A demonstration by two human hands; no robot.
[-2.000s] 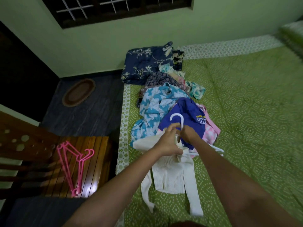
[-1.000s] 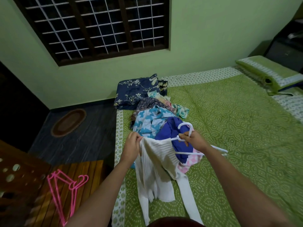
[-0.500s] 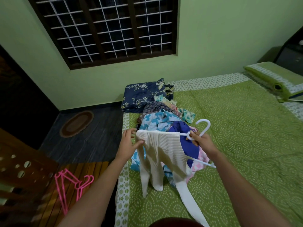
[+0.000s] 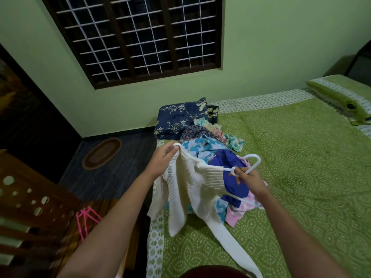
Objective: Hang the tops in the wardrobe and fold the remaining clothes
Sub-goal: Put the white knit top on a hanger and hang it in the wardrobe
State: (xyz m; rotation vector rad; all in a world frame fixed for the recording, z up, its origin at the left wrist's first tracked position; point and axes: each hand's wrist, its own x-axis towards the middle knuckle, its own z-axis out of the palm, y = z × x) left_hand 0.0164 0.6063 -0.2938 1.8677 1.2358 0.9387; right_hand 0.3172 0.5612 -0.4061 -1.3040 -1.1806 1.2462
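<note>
White knit top (image 4: pixel 192 185) is half on the white hanger (image 4: pixel 248 164) above the bed (image 4: pixel 301 157); left hand (image 4: pixel 162 161) pinches its shoulder, right hand (image 4: pixel 251 179) grips the hanger neck. Next, I'd guess: seat the other shoulder

1. The room is dim, lit by soft indoor light from above and behind the camera; the window (image 4: pixel 138 37) panes are black.
2. The green wall (image 4: pixel 271 43) is the brightest area, evenly lit and free of glare.
3. The far left falls into near-black shadow.
4. Wide-angle distortion bends the window frame and the bed (image 4: pixel 301 167) edges toward the corners.
5. Motion blur softens both forearms and the lower left edge; the centre is sharper.
</note>
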